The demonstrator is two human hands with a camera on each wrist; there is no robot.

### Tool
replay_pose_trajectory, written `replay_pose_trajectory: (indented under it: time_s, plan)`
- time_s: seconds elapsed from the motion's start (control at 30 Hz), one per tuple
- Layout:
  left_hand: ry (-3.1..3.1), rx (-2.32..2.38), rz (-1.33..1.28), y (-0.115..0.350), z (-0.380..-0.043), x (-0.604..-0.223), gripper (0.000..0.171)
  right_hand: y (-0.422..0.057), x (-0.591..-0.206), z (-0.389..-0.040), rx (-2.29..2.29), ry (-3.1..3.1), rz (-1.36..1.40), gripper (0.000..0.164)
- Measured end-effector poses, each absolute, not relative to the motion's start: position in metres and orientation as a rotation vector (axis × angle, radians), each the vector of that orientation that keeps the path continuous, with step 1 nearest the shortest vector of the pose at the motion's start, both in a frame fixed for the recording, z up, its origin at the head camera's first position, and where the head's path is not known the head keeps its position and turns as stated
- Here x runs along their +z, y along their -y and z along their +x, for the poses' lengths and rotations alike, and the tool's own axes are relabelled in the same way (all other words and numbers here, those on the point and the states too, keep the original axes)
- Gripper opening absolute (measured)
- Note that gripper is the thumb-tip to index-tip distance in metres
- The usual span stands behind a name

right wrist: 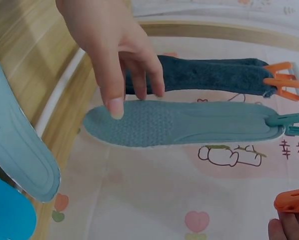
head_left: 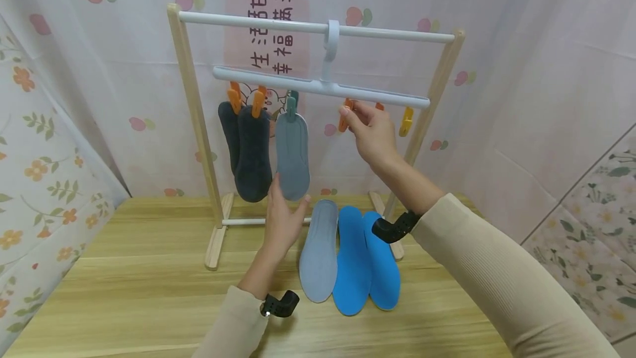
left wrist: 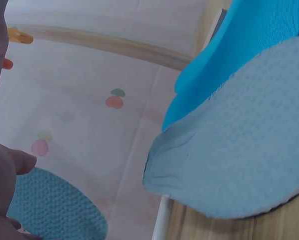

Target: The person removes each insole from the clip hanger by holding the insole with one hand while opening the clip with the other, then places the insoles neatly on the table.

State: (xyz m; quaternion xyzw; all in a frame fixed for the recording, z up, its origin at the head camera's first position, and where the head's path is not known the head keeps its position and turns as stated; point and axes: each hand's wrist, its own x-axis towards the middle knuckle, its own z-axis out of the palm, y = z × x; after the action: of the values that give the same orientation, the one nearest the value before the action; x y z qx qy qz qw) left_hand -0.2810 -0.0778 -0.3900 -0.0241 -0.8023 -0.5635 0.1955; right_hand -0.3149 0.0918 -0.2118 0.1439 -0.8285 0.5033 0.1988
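Note:
A grey-blue insole (head_left: 292, 153) hangs toe down from a green clothespin (head_left: 291, 108) on a white hanger (head_left: 278, 80). At its lower end is my left hand (head_left: 283, 220), fingers extended and thumb apart; whether it touches the insole I cannot tell. My right hand (head_left: 376, 132) pinches an orange clothespin (head_left: 344, 119) under the right half of the hanger, and no insole hangs from that clip. Two dark insoles (head_left: 253, 153) hang from orange clothespins (head_left: 258, 101) at the left. A matching grey insole (head_left: 319, 258) lies on the table, beside two blue insoles (head_left: 351, 275).
The hanger hooks over the white top bar (head_left: 397, 33) of a rack with wooden posts (head_left: 191, 98). A yellow clothespin (head_left: 406, 121) hangs near the hanger's right end. A low white crossbar (head_left: 245, 221) spans the rack's feet. Patterned curtain (head_left: 149, 93) stands behind the wooden table (head_left: 149, 286).

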Motion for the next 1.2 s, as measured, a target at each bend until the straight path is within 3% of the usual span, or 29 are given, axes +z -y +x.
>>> replay_pose_trajectory:
  time_s: [0.27,0.47,0.7,0.97,1.2]
  plan:
    - [2.239,-1.676,-0.003,0.089,-0.289,-0.393,0.09,-0.089,-0.213,-0.315,1.428,2.315,0.405,0.04]
    - [2.235,-1.721,-0.037,0.09,-0.29,-0.393,0.076,-0.093,-0.211,-0.315,1.409,2.32,0.391,0.04]
    - [2.281,-1.714,-0.081,0.089,-0.288,-0.391,0.046,-0.092,-0.21,-0.314,1.394,2.317,0.416,0.039]
    - [2.229,-2.052,-0.337,0.091,-0.289,-0.392,0.058,-0.09,-0.214,-0.316,1.4,2.3,0.439,0.037]
    - [2.219,-1.96,-0.304,0.085,-0.287,-0.393,0.035,-0.091,-0.216,-0.315,1.398,2.307,0.421,0.043]
